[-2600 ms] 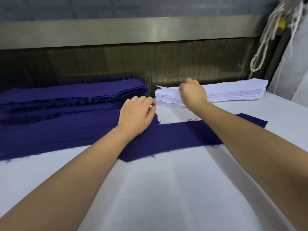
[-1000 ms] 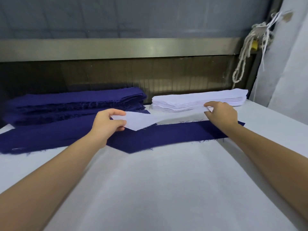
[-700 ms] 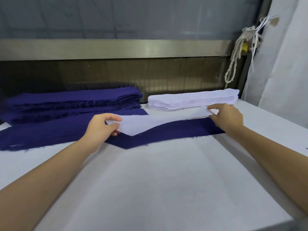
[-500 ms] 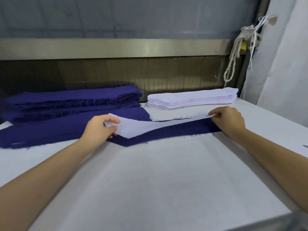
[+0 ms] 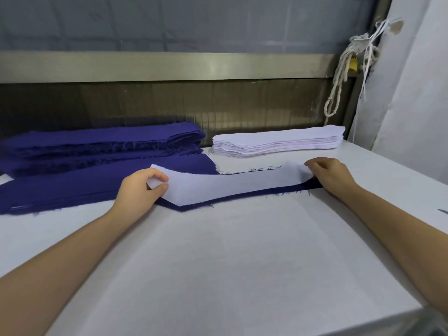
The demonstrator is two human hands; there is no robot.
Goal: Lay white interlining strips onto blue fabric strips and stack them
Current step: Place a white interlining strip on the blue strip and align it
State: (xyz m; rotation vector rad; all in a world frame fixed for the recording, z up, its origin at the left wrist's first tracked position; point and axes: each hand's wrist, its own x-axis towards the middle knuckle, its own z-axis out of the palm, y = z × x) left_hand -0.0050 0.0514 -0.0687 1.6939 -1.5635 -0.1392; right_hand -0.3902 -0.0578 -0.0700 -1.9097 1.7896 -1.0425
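My left hand (image 5: pixel 139 187) and right hand (image 5: pixel 332 174), fingers (image 5: pixel 157 176) pinching its ends, have brought the white interlining strip (image 5: pixel 232 187) from its stack (image 5: pixel 278 141) onto the blue fabric strip (image 5: pixel 242 196) near the counter's (image 5: pixel 242 258) far edge; alignment looks nearly done.

Blue fabric strip (image 5: pixel 188 207): woven cloth, matt, raw frayed edges (loose threads stick out). Blue stack (image 5: pixel 104 139): same cloth, fuzzy cut edges. White interlining strip (image 5: pixel 230 184): thin, papery, smooth, matt. White stack (image 5: pixel 278 141): same stuff, clean-cut edges. Tabletop (image 5: pixel 218 263): white felt-like cover, matt, faintly creased. Rail (image 5: pixel 169 65): brushed metal, dull sheen. Rope (image 5: pixel 339 76): off-white twisted cord, rough.
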